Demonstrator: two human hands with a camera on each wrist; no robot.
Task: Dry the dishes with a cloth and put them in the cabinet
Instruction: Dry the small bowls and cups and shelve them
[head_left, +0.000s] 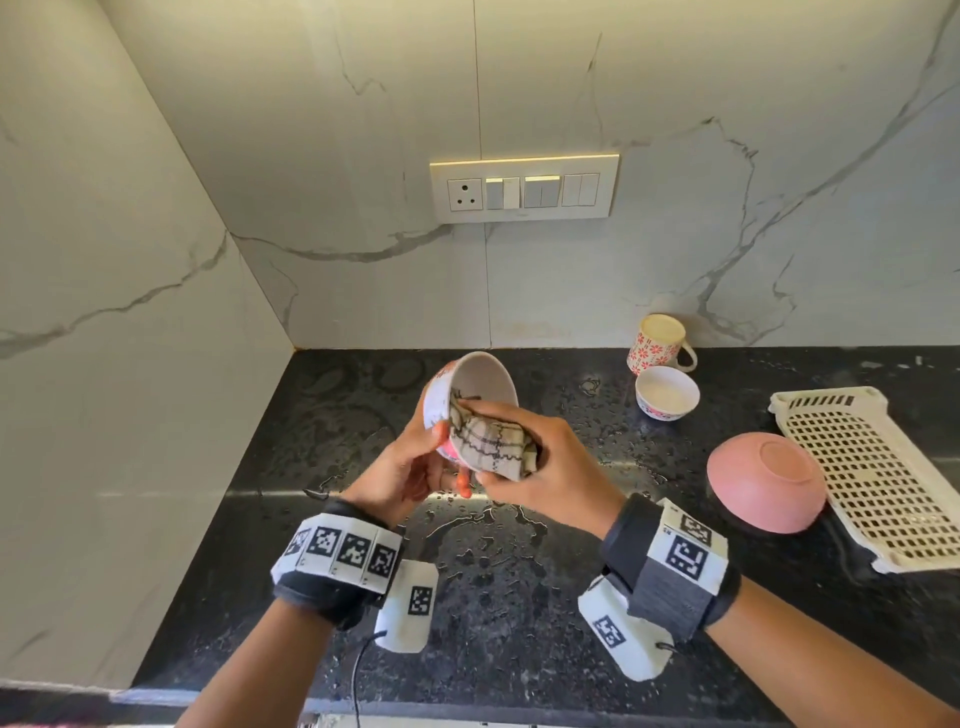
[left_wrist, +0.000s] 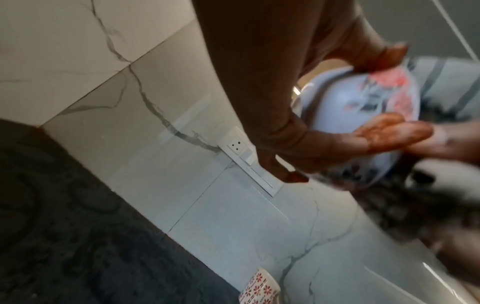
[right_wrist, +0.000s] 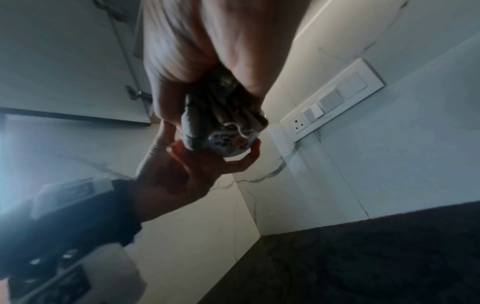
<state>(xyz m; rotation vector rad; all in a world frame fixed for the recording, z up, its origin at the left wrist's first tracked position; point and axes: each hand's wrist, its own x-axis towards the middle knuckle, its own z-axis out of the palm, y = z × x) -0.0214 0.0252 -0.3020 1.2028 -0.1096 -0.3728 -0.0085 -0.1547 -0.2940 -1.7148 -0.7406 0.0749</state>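
Counter (head_left: 509, 613): a black speckled stone slab, polished and hard, beaded with water across its middle; a dropped dish is judged likely to chip on it.
Draining tray (head_left: 878, 478): a cream plastic lattice, stiff and light, laid at the right edge of the counter.
Pink bowl (head_left: 766, 488): a smooth matte bowl, seen upside down just beside the tray's left side, well apart from the hands.
Mug (head_left: 657, 343): glazed, with red flowers, placed mouth down near the back edge of the counter; its handle is judged the surest hold.
Small white bowl (head_left: 667, 392): upright, set just in front of the mug.
Held bowl (head_left: 470, 389): a white glazed bowl with pink flowers outside, tilted on its side above the middle of the counter. It is judged light, rigid, brittle and slippery while wet, best gripped across rim and base.
Cloth (head_left: 491, 441): a checked cream fabric, soft and absorbent, bunched and pushed partly into the held bowl's mouth.
Left hand (head_left: 402, 475): the held bowl is cupped from outside, with thumb and fingertips curled round its wall.
Right hand (head_left: 540, 467): the cloth is gripped in curled fingers and pressed against the held bowl's inner surface.
Stage: drying is judged under way; no cabinet interior is seen.
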